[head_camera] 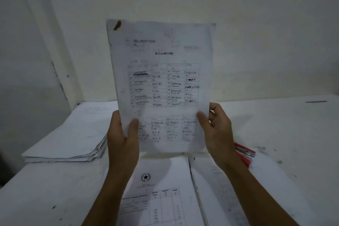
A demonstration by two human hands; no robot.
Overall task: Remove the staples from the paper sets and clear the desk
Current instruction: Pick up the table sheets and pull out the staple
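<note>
I hold a paper set (163,82) upright in front of me, above the white desk (286,126). It is a printed form with a table and handwriting. A rusty brown mark (117,25) sits at its top left corner, where a staple would be. My left hand (122,137) grips the lower left edge, thumb on the front. My right hand (216,128) grips the lower right edge, thumb on the front as well. A red stapler-like tool (244,153) lies on the desk just right of my right wrist.
A thick stack of papers (73,139) lies on the desk at the left. Under my arms lie a sheet with a star emblem (159,189) and another paper (229,198) to its right. A pale wall stands behind the desk.
</note>
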